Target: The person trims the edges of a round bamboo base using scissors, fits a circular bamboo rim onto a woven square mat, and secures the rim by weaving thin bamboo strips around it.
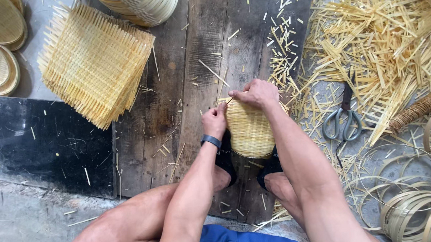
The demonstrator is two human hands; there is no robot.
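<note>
1. Finished trays (pixel 0 52) lie far left, beside a stack of flat woven mats (pixel 95 63) not yet shaped.
2. Left hand (pixel 215 120) presses the basket (pixel 248 130) between the feet; right hand (pixel 255 93) pinches a strip at its rim (weave looks mostly formed).
3. Scissors (pixel 342 121) lie among trimmings (pixel 380 43), right.

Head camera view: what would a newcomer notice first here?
At the centre, the left hand and right hand grip a small woven basket on dark wooden planks. A stack of square woven mats lies upper left; scissors rest among bamboo offcuts at right.
</note>
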